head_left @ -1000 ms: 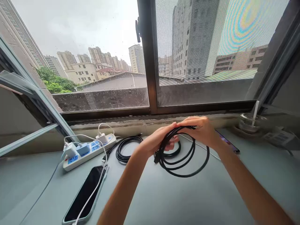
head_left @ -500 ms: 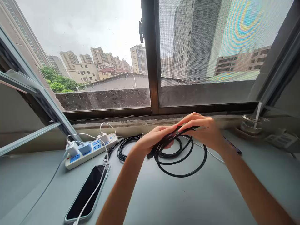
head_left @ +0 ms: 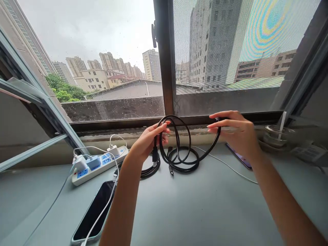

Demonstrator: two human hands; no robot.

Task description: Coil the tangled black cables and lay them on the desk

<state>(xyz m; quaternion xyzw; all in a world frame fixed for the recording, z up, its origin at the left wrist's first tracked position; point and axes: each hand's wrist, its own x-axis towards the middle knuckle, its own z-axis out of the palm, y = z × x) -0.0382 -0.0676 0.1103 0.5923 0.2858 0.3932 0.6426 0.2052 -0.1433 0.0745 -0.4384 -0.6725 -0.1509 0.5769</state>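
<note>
Left hand here, fingers curled round the loops of a black cable; right hand, fingers nearly together, pinching one end out to the side. The cable hangs between them, over the desk. Behind it, a coil; leftward, another coil, the power strip, a phone.

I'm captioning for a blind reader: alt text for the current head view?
A left hand and right hand hold a looped black cable above a desk where more coiled cables lie. A power strip and phone are at left, a window behind.
</note>
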